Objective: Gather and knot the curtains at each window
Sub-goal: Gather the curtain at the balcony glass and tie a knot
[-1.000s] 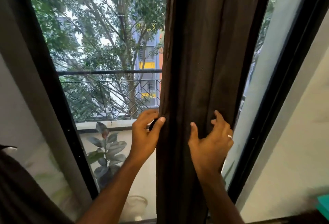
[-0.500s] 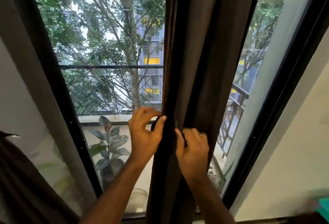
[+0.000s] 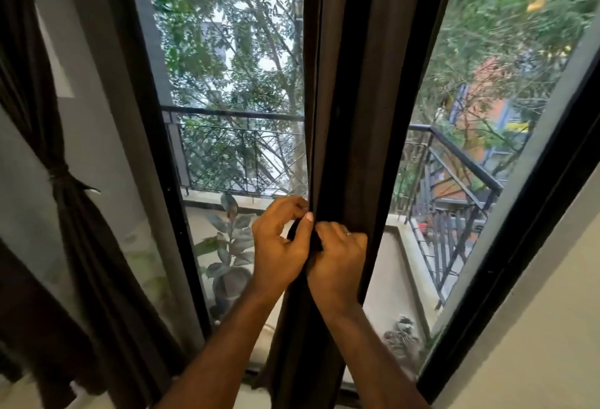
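A dark brown curtain hangs down the middle of the window, bunched into a narrow column. My left hand grips its left edge at waist height, thumb pressed on the fabric. My right hand grips the bunched folds right beside it, knuckles touching the left hand. A second dark curtain hangs at the far left, cinched by a tie at mid height.
A black window frame stands left of the glass and another slants at the right. Outside are a balcony railing and a potted plant. A pale wall fills the lower right.
My right hand has closed on the curtain and moved left to meet my left hand, narrowing the curtain. The view has shifted, bringing the tied left curtain into sight.
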A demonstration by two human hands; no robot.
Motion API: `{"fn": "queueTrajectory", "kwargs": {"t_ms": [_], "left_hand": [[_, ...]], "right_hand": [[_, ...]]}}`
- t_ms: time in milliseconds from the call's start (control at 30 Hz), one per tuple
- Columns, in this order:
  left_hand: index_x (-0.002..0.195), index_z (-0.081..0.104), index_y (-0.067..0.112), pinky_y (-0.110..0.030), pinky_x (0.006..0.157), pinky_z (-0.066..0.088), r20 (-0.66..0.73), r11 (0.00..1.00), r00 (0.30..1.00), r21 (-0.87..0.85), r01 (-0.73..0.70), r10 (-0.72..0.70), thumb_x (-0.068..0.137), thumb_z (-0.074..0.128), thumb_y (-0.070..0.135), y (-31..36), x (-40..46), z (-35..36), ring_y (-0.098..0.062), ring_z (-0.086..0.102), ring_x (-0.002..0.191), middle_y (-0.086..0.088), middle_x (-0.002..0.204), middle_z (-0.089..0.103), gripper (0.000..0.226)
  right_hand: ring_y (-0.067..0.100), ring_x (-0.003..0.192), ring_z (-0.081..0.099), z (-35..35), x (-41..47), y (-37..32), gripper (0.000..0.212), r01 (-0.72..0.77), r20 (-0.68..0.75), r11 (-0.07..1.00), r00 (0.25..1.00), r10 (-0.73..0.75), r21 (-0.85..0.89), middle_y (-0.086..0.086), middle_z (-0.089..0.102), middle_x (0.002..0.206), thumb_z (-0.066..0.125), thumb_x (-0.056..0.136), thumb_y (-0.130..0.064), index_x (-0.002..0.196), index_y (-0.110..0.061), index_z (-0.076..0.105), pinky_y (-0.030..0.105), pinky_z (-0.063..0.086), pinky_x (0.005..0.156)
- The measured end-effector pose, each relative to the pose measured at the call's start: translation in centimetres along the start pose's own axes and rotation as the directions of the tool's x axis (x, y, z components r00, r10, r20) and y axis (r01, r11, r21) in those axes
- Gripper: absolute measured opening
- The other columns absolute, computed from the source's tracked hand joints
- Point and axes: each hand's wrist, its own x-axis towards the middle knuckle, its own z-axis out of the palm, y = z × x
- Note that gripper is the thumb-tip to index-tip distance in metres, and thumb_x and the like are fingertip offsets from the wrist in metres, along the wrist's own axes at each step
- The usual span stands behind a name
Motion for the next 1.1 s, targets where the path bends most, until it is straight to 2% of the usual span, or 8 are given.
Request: {"fn": "queueTrajectory", "kwargs": {"t_ms": [133,267,433,567,700,767,900,1100], "left_hand": [[0.081,0.064,0.004,-0.038,0.070,0.053,-0.020,0.999,0.999,0.007,0.041,-0.041,0.087,0.075,0.013,1.0,-0.5,0.3,-0.022,0.064,0.079,-0.003,0.082,0.064,0.016],[0.096,0.062,0.011,-0.036,0.071,0.055,-0.075,0.993,0.991,-0.008,0.114,-0.115,0.091,0.071,0.007,0.8,-0.7,-0.1,-0.011,0.066,0.080,0.002,0.084,0.067,0.011],[0.096,0.072,0.018,-0.033,0.076,0.058,-0.092,0.984,0.980,-0.038,0.176,-0.179,0.086,0.075,0.013,-0.4,0.3,-0.8,-0.009,0.070,0.083,0.005,0.086,0.073,0.012],[0.085,0.073,0.009,-0.037,0.074,0.055,-0.049,0.989,0.989,-0.055,0.140,-0.143,0.082,0.080,0.015,-1.1,0.8,-1.0,-0.018,0.068,0.079,-0.001,0.082,0.070,0.010],[0.078,0.070,0.006,-0.037,0.075,0.053,-0.044,0.995,0.995,-0.051,0.088,-0.090,0.080,0.081,0.012,-1.9,1.8,-1.8,-0.020,0.066,0.081,-0.003,0.081,0.068,0.012],[0.076,0.070,0.008,-0.036,0.076,0.053,-0.021,0.997,0.998,-0.040,0.062,-0.063,0.079,0.082,0.012,-2.3,2.0,-2.2,-0.020,0.066,0.081,-0.002,0.081,0.068,0.012],[0.077,0.071,0.010,-0.037,0.074,0.054,0.065,0.996,0.998,-0.091,0.014,-0.008,0.083,0.078,0.018,-2.7,2.1,-2.0,-0.019,0.067,0.081,-0.001,0.081,0.069,0.012],[0.075,0.071,0.006,-0.026,0.074,0.051,0.141,0.981,0.988,-0.173,0.094,-0.070,0.084,0.074,0.024,-2.6,1.9,-2.5,-0.011,0.065,0.079,0.000,0.080,0.068,0.020]], "right_hand": [[0.023,0.060,0.057,-0.6,0.0,0.3,0.023,0.002,0.055,0.999,0.998,-0.004,0.043,0.001,0.059,0.064,0.053,0.092,-0.016,0.072,-0.012,0.063,0.036,0.037,0.062],[0.023,0.086,0.064,-3.2,-0.6,0.6,0.012,0.079,0.106,0.992,0.990,-0.090,0.102,-0.001,0.070,0.090,0.066,0.089,-0.019,0.095,-0.016,0.076,0.039,0.046,0.075],[0.025,0.108,0.058,-5.6,0.1,1.9,0.046,-0.262,-0.126,0.952,0.951,0.283,0.156,0.004,0.059,0.118,0.082,0.087,-0.025,0.126,-0.012,0.063,0.043,0.051,0.093],[0.026,0.077,0.059,-3.4,0.4,1.6,0.006,-0.203,-0.113,0.977,0.971,0.209,0.062,0.003,0.063,0.083,0.074,0.091,-0.012,0.094,-0.009,0.070,0.046,0.053,0.071],[0.016,0.072,0.053,-2.6,-0.2,0.4,0.012,-0.145,-0.109,0.989,0.983,0.148,0.035,-0.004,0.060,0.075,0.069,0.092,-0.013,0.080,-0.010,0.069,0.023,0.036,0.071],[0.016,0.065,0.050,-2.4,0.2,0.6,0.014,-0.276,-0.214,0.957,0.933,0.290,0.093,-0.008,0.053,0.072,0.070,0.090,-0.012,0.077,-0.010,0.067,0.025,0.037,0.063],[0.022,0.074,0.056,0.2,-1.1,-2.0,0.013,-0.107,-0.080,0.994,0.991,0.107,-0.005,0.001,0.060,0.074,0.067,0.086,-0.004,0.076,-0.012,0.064,0.031,0.039,0.071],[0.027,0.073,0.059,1.9,-1.0,-2.4,0.012,-0.125,-0.054,0.992,0.991,0.123,-0.017,0.003,0.059,0.075,0.055,0.087,-0.011,0.078,-0.011,0.064,0.041,0.046,0.069]]}}
